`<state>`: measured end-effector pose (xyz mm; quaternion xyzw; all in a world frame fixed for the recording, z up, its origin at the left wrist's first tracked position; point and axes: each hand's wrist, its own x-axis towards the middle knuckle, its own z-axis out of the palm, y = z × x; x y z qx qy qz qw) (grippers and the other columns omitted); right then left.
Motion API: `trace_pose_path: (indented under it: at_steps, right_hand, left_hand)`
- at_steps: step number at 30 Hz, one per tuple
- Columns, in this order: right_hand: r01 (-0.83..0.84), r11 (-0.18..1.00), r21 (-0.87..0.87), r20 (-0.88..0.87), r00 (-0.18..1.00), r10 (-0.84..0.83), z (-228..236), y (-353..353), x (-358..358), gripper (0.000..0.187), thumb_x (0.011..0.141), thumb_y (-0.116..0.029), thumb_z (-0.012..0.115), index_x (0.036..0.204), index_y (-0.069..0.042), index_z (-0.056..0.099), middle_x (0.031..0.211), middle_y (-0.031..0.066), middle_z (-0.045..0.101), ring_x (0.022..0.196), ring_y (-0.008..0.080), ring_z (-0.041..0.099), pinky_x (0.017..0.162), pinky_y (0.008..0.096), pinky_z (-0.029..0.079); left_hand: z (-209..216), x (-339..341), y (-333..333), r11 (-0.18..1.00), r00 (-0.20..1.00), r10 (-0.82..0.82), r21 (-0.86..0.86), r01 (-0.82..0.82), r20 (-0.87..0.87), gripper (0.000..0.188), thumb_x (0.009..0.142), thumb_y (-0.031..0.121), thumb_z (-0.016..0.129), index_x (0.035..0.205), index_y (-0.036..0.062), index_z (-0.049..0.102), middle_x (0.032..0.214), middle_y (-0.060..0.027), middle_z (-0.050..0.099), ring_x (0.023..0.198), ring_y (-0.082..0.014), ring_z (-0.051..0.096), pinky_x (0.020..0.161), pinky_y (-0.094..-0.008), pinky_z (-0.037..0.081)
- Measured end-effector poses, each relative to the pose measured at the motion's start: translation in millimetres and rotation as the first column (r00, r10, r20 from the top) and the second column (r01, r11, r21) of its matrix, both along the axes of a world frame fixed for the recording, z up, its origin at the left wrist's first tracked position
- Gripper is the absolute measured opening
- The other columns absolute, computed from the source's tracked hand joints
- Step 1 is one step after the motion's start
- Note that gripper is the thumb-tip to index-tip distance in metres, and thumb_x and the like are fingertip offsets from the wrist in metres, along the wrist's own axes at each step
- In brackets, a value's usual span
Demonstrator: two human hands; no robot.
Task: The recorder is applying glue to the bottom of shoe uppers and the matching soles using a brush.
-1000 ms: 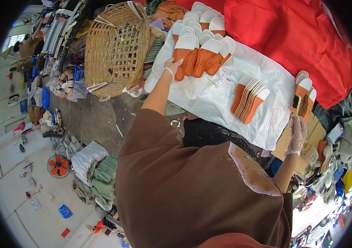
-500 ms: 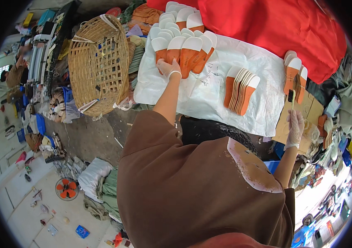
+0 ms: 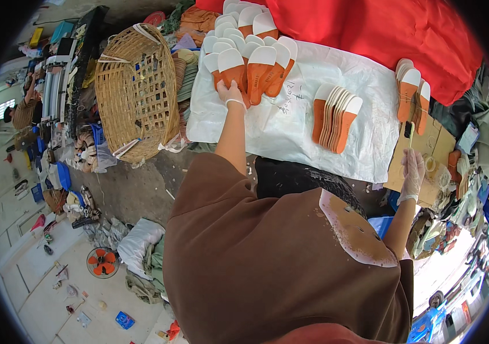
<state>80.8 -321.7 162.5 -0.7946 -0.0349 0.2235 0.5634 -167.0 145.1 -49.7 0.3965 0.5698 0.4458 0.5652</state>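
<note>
My gloved left hand (image 3: 232, 93) pinches the heel end of an orange-and-white shoe insole (image 3: 232, 67), at the front of a fanned heap on the white sheet. Several similar insoles (image 3: 261, 67) overlap beside and behind it. Out to the right, my gloved right hand (image 3: 412, 172) is closed round the pale handle of a small brush (image 3: 409, 133). The brush's dark head points at a bundle of insoles (image 3: 408, 92). Between my hands, a neat row of insoles (image 3: 336, 120) stands packed together on the sheet.
A white sheet (image 3: 365, 74) covers the work surface, with red cloth (image 3: 370, 40) behind it. A woven bamboo basket (image 3: 135, 94) stands at the left. Brown cardboard (image 3: 422, 155) lies under the right hand. An orange-bladed fan (image 3: 103, 262) is on the floor.
The front insole under my left hand has shifted left and apart from its neighbours. My right hand has moved slightly right, and the brush has tilted.
</note>
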Motion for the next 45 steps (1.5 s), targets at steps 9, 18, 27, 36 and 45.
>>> trace_pose_path:
  at_steps: [9,18,27,36,45]
  right_hand:
    - [0.006,1.000,-0.023,-0.061,0.998,-0.007,9,0,-3,0.020,0.094,-0.028,0.063,0.095,-0.008,0.067,0.071,-0.0079,0.050,0.065,-0.0001,0.041,0.055,0.0154,0.026]
    - [0.097,0.994,-0.042,-0.017,0.995,-0.098,-31,-58,20,0.025,0.094,-0.031,0.063,0.091,-0.006,0.066,0.071,-0.0056,0.050,0.067,0.0035,0.043,0.060,0.0199,0.031]
    - [0.431,0.704,-0.565,0.232,0.902,-0.365,-151,-243,81,0.034,0.089,-0.038,0.062,0.091,-0.004,0.067,0.087,0.0114,0.067,0.082,0.0249,0.061,0.072,0.0375,0.046]
    - [0.380,0.547,-0.746,0.226,0.917,-0.330,-157,-260,166,0.030,0.093,-0.029,0.053,0.107,-0.003,0.050,0.100,0.0257,0.065,0.097,0.0420,0.063,0.082,0.0487,0.050]
    - [0.469,0.785,-0.405,0.042,0.867,-0.497,-192,-280,169,0.029,0.090,-0.030,0.061,0.105,-0.005,0.057,0.092,0.0196,0.065,0.091,0.0309,0.064,0.075,0.0412,0.049]
  left_hand:
    - [1,24,-12,0.990,0.785,0.001,0.113,0.088,-0.620,0.033,0.081,0.005,0.067,0.109,0.0014,0.050,0.106,-0.0156,0.057,0.101,-0.0329,0.056,0.092,-0.0425,0.045]
    - [27,32,-23,0.981,0.378,0.185,0.193,-0.017,-0.907,0.063,0.072,0.033,0.074,0.122,0.0064,0.046,0.120,-0.0134,0.052,0.112,-0.0332,0.050,0.097,-0.0456,0.038]
    - [60,148,-172,0.150,0.417,-0.409,0.391,0.908,-0.811,0.078,0.083,0.032,0.066,0.148,0.0102,0.029,0.148,-0.0184,0.036,0.133,-0.0377,0.037,0.105,-0.0456,0.037]
    - [71,257,-286,0.159,-0.478,0.032,-0.468,0.869,-0.878,0.093,0.075,0.056,0.069,0.151,0.0259,0.025,0.155,-0.0078,0.026,0.140,-0.0362,0.025,0.107,-0.0582,0.032]
    - [42,267,-299,0.243,-0.517,0.164,-0.473,0.847,-0.840,0.085,0.073,0.043,0.077,0.145,0.0238,0.035,0.145,-0.0028,0.038,0.139,-0.0240,0.029,0.111,-0.0480,0.027]
